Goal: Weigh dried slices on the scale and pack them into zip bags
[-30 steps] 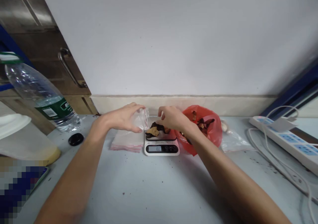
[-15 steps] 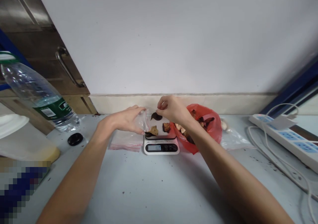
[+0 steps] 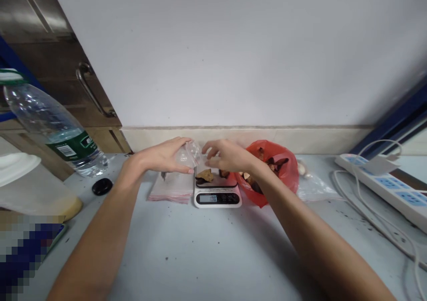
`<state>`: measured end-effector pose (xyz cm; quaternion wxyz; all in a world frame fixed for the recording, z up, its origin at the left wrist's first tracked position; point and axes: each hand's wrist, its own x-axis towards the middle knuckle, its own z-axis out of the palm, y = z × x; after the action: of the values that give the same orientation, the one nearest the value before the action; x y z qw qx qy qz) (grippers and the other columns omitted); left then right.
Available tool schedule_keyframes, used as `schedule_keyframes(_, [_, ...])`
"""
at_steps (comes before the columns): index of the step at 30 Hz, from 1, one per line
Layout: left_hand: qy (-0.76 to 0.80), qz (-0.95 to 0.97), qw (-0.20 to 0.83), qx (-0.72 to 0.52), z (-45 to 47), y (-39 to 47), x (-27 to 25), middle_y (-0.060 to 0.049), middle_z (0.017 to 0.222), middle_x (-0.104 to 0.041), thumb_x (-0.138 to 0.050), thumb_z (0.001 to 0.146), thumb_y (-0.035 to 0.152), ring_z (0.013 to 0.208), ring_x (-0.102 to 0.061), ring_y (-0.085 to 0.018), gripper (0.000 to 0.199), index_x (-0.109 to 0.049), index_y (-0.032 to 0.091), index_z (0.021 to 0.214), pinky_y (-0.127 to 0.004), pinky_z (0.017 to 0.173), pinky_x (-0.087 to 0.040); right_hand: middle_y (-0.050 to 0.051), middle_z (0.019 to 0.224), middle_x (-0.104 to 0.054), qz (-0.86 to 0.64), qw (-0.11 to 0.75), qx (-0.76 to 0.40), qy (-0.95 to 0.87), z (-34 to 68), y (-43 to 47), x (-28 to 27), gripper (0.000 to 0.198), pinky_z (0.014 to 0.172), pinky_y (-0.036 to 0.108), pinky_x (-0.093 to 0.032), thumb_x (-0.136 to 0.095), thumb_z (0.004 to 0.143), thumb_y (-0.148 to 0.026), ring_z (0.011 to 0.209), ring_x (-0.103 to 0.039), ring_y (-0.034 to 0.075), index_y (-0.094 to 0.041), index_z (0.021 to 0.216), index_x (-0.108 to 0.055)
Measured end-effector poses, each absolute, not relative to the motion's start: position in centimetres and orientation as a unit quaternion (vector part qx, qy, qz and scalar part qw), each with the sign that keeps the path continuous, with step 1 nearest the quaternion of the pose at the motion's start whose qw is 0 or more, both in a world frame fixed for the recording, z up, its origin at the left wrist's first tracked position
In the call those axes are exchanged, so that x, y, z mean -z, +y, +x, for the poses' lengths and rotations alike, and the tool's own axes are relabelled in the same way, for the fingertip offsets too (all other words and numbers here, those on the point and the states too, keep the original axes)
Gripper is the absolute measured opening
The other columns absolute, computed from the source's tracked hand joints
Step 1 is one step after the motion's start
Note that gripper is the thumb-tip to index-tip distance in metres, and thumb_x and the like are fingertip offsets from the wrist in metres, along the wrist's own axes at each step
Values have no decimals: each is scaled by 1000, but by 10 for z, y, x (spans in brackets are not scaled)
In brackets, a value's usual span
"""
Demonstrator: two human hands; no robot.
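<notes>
My left hand [image 3: 163, 155] holds a clear zip bag [image 3: 192, 154] by its mouth, thumb below and fingers above. Below that hand a small dark piece [image 3: 163, 175] shows; whether it lies inside the bag I cannot tell. Over the back of the small white digital scale [image 3: 217, 199] is my right hand [image 3: 230, 154], its fingers apart and curved beside the bag's mouth, with nothing visible in them. On the scale's plate lie a yellow-brown dried piece [image 3: 204, 175] and a darker brown one [image 3: 223, 173], partly hidden by my right hand. The display seems to read 100 or 10.0.
A red plastic bag [image 3: 290, 167] of dried brown pieces stands right of the scale. Flat zip bags [image 3: 171, 192] are stacked to its left. Further out are a water bottle [image 3: 71, 138], a black cap [image 3: 102, 186], another clear bag [image 3: 315, 187] and a power strip [image 3: 383, 181] with cables.
My right hand has let go of the dark flat piece and moved slightly left, its fingers spreading. The bag in my left hand has shifted a little left and tilted.
</notes>
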<state>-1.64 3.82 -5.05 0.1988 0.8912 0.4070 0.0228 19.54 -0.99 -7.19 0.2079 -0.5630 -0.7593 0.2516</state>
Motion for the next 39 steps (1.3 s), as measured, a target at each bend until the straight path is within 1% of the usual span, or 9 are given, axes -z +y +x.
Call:
schedule_keyframes(3, [424, 886, 186, 10, -19, 39, 50, -16, 156, -43, -65, 66, 59, 140, -42, -33, 99, -36, 18, 152, -39, 115, -32, 8, 114, -74, -546, 89, -258, -792, 194, -10, 74, 40, 67, 26, -50, -75, 76, -17, 84, -68, 18, -20, 115, -68])
schedule_keyframes(7, [441, 881, 166, 39, -21, 44, 55, -17, 157, -40, -67, 64, 54, 142, -41, -34, 102, -34, 16, 153, -39, 115, -32, 7, 102, -76, -561, 66, -240, -790, 195, -8, 75, 24, 60, 24, -47, -73, 76, -14, 78, -68, 17, -19, 99, -70])
schedule_keyframes(12, [420, 890, 173, 25, -18, 45, 63, -15, 148, -52, -75, 60, 48, 132, -51, -36, 92, -47, 23, 144, -41, 108, -39, 4, 77, -76, -577, 198, -277, -743, 202, -11, 69, 11, 54, 25, -46, -74, 79, -21, 60, -65, 15, -19, 81, -64])
schedule_keyframes(18, [381, 903, 198, -3, -10, 41, 62, -14, 146, -55, -73, 66, 52, 129, -54, -34, 86, -48, 24, 142, -41, 106, -43, 7, 93, -78, -521, 356, -344, -695, 197, -13, 61, 20, 71, 26, -53, -65, 81, -7, 87, -72, 18, -18, 97, -65])
schedule_keyframes(20, [381, 904, 193, -16, -11, 42, 61, -14, 149, -52, -74, 65, 50, 132, -52, -34, 86, -47, 25, 143, -43, 109, -40, 6, 91, -77, -572, 319, -276, -704, 199, -13, 62, 24, 67, 25, -50, -62, 80, -4, 81, -71, 18, -19, 98, -65])
schedule_keyframes(25, [378, 904, 200, -12, -11, 41, 61, -14, 147, -53, -75, 63, 46, 132, -51, -35, 84, -51, 25, 141, -45, 112, -38, 7, 88, -74, -647, 69, -162, -742, 205, -16, 69, 28, 52, 28, -41, -75, 66, -11, 66, -65, 20, -22, 92, -70])
schedule_keyframes(28, [378, 904, 200, 0, -7, 39, 61, -13, 143, -56, -74, 62, 45, 131, -52, -33, 83, -52, 24, 139, -43, 110, -39, 6, 84, -74, -634, 47, -164, -755, 205, -13, 75, 29, 53, 28, -41, -73, 66, -9, 68, -65, 20, -22, 92, -70])
schedule_keyframes(32, [377, 905, 198, 12, -5, 38, 63, -14, 145, -54, -75, 62, 47, 132, -51, -34, 85, -51, 24, 140, -43, 110, -38, 4, 85, -74, -609, 106, -185, -764, 203, -7, 79, 22, 56, 27, -43, -76, 68, -13, 69, -65, 19, -23, 84, -66])
schedule_keyframes(39, [361, 908, 211, -20, -5, 33, 55, -13, 140, -59, -70, 71, 53, 126, -55, -34, 81, -49, 23, 143, -42, 104, -44, 4, 77, -74, -538, 370, -302, -694, 196, -10, 69, 19, 63, 26, -48, -72, 82, -29, 72, -69, 17, -20, 80, -55])
